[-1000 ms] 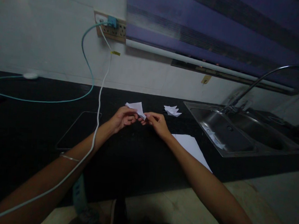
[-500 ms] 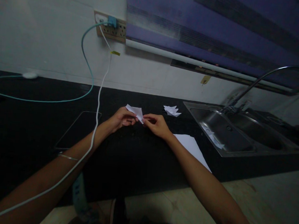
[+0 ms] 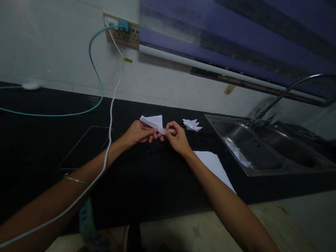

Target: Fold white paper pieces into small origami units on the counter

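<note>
Both my hands meet over the black counter (image 3: 140, 178) and pinch a small folded piece of white paper (image 3: 153, 122). My left hand (image 3: 136, 133) grips its left part with closed fingers. My right hand (image 3: 178, 136) is closed on the pointed right end. A second folded white paper shape (image 3: 191, 124) lies on the counter just beyond my right hand. A flat stack of white sheets (image 3: 214, 166) lies under my right forearm near the counter's front edge.
A dark tablet (image 3: 86, 146) lies flat to the left of my left arm. A white cable (image 3: 111, 110) and a teal cable (image 3: 97, 77) hang from a wall socket (image 3: 121, 31). A steel sink (image 3: 250, 146) with a curved tap (image 3: 302, 84) is at the right.
The paper has been turned and lifted slightly, so more of its flat face shows. My right hand has closed more tightly on its tip. The camera view has shifted a little.
</note>
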`<state>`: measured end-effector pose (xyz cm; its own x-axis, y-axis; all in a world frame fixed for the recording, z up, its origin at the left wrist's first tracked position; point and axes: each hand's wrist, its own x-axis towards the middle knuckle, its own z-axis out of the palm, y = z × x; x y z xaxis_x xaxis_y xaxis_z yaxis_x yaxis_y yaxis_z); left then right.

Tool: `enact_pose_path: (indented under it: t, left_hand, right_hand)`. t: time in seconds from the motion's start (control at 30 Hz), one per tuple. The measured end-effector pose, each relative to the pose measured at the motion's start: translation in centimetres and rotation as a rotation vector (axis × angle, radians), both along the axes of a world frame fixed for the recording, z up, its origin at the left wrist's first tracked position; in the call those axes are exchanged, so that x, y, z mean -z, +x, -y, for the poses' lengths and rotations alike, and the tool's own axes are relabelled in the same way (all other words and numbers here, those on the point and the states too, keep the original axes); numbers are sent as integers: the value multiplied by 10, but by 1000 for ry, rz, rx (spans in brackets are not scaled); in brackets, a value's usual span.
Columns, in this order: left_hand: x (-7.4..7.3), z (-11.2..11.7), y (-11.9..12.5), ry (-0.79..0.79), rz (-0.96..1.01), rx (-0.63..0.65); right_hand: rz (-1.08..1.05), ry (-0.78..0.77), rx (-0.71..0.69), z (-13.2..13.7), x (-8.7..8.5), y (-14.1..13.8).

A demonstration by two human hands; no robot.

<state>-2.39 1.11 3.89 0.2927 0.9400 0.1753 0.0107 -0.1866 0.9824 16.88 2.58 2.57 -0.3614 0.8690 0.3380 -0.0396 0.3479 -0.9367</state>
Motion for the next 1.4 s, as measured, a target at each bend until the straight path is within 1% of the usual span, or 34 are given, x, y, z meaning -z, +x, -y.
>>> enact_pose_path:
  t: [0.03, 0.1, 0.17, 0.2, 0.27, 0.37, 0.47, 0.63, 0.73, 0.87, 0.97, 1.03, 1.1, 1.13, 1.27, 1.33, 1.4]
  left_hand:
    - [-1, 0, 0, 22, -2, -35]
    - [-3, 1, 0, 49, 15, -113]
    - [-4, 1, 0, 46, 48, -179]
    - [-3, 1, 0, 38, 64, -198]
    - [-1, 0, 0, 31, 84, -206]
    - [4, -1, 0, 41, 69, -170]
    - [6, -1, 0, 55, 55, -131]
    - [3, 1, 1, 52, 71, -112]
    - [3, 1, 2, 68, 80, -109]
    - [6, -2, 2, 61, 107, -108]
    - [7, -3, 2, 42, 134, -64]
    - [7, -3, 4, 36, 162, -32]
    - [5, -1, 5, 40, 190, -24]
    - [5, 0, 7, 44, 200, -28]
    - [3, 4, 11, 36, 211, -76]
    - [3, 5, 12, 33, 216, -88]
    - [2, 5, 13, 36, 220, -84]
  right_hand:
    - [-11, 15, 31, 0, 0, 0]
    - [-21, 89, 149, 1, -2, 0]
    - [24, 222, 281, 4, -4, 1]
    - [67, 298, 323, 7, -6, 2]
    - [143, 414, 339, 11, -7, 1]
    - [173, 469, 331, 14, -6, -1]
    - [161, 451, 365, 14, -3, -3]
    - [124, 375, 385, 11, -1, -5]
    - [13, 220, 372, 6, 1, -6]
    - [-202, -34, 244, 0, 2, -7]
    - [-233, -111, 164, 1, 0, -7]
    - [-242, -114, 138, 3, -1, -8]
    - [-244, -91, 142, 4, -1, -9]
    - [-236, -67, 166, 4, -1, -9]
    - [-133, 93, 337, 4, 0, -10]
    - [-93, 142, 365, 5, 1, -10]
    - [-79, 149, 353, 6, 2, -10]
